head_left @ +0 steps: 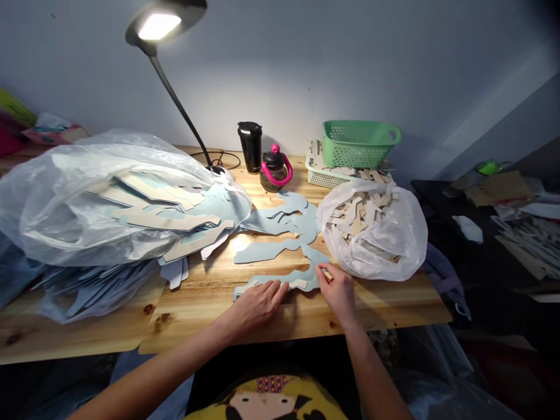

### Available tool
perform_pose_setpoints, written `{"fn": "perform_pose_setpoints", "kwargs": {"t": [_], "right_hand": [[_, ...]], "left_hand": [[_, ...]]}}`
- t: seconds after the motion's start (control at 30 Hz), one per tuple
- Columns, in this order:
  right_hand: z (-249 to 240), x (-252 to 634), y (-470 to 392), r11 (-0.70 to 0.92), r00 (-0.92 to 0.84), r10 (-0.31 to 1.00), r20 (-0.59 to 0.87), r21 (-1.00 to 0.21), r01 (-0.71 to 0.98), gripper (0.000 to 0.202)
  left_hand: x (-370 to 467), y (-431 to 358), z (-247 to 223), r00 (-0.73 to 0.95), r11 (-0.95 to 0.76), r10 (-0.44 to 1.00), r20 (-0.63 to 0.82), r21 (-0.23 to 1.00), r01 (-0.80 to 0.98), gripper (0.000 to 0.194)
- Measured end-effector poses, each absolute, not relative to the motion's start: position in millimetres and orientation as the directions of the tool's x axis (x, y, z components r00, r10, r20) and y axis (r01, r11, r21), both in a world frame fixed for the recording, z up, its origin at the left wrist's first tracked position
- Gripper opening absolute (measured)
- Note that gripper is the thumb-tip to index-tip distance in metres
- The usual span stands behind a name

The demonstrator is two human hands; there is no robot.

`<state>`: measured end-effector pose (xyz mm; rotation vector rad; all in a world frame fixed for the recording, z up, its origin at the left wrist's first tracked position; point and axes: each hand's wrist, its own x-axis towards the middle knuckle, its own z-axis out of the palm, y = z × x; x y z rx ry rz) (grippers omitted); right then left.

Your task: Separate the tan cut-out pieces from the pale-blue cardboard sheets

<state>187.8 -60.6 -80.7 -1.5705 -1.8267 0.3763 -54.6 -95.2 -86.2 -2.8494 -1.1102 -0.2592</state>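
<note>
Head view: blue cutout (312,272) lay near front edge of desk (196,318). Left hand (259,302) rested palm down on it, fingers against pale strip (300,284); right hand (336,287) pinched small pale piece (327,274) by cutout's right end. Strips already lined lower stretch; curved upper part showed bare blue, so cutout looked partly done. Other blue cutouts (262,252) beyond appeared bare, probably left to do. Left plastic bag (44,192) held strip-bearing cutouts, seemingly finished; right plastic bag (406,248) held many loose pale pieces (356,216).

Left hand (260,300) resting on blue cutout (291,277), right hand (339,293) pinching beige piece (327,274), lit lamp (160,26)
</note>
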Motion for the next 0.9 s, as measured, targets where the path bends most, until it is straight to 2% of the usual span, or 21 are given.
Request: {"fn": "perform_pose_setpoints", "kwargs": {"t": [0.07, 0.13, 0.2, 0.3, 0.4, 0.47, 0.53, 0.57, 0.67, 0.77, 0.9], "right_hand": [[-66, 196, -38, 0.252, -0.031, 0.934, 0.357, -0.593, 0.765, 0.029], [-51, 203, -14, 0.265, -0.040, 0.910, 0.413, -0.506, 0.820, 0.028], [-36, 211, 10, 0.209, -0.039, 0.904, 0.425, -0.361, 0.909, 0.027], [-25, 226, 38, 0.024, 0.012, 0.949, 0.316, -0.111, 0.994, 0.031], [-28, 242, 55, -0.105, 0.090, 0.981, 0.173, 0.078, 0.991, 0.032], [-33, 251, 58, -0.098, 0.082, 0.988, 0.127, 0.128, 0.987, 0.029], [-37, 259, 55, -0.083, 0.068, 0.991, 0.116, 0.125, 0.989, 0.030], [-38, 262, 53, -0.079, 0.065, 0.990, 0.123, 0.119, 0.990, 0.030], [-39, 270, 44, -0.068, 0.047, 0.987, 0.156, 0.132, 0.989, 0.028], [-36, 278, 38, -0.060, 0.041, 0.990, 0.136, 0.142, 0.988, 0.027], [-29, 289, 34, -0.163, 0.146, 0.974, 0.175, 0.086, 0.983, 0.029]], "left_hand": [[-53, -94, -84, 0.699, -0.716, 0.678, 0.227, -0.011, 0.698, 0.036], [-57, -95, -78, 0.643, -0.689, 0.662, 0.385, -0.027, 0.724, 0.037], [-70, -96, -67, 0.548, -0.637, 0.621, 0.561, -0.047, 0.770, 0.043], [-106, -94, -39, 0.380, -0.480, 0.585, 0.716, -0.073, 0.874, 0.052], [-160, -80, -12, 0.178, -0.198, 0.530, 0.829, -0.083, 0.977, 0.050], [-198, -66, -1, 0.100, -0.046, 0.615, 0.782, -0.091, 0.995, 0.044], [-228, -53, 0, 0.137, -0.079, 0.799, 0.586, -0.124, 0.989, 0.041], [-238, -48, -2, 0.150, -0.100, 0.841, 0.520, -0.123, 0.987, 0.043], [-251, -40, -14, 0.129, -0.101, 0.870, 0.475, -0.085, 0.991, 0.048], [-254, -33, -21, 0.117, -0.099, 0.875, 0.470, -0.063, 0.993, 0.044], [-261, -12, -11, 0.158, -0.128, 0.906, 0.392, -0.101, 0.987, 0.042]]}}
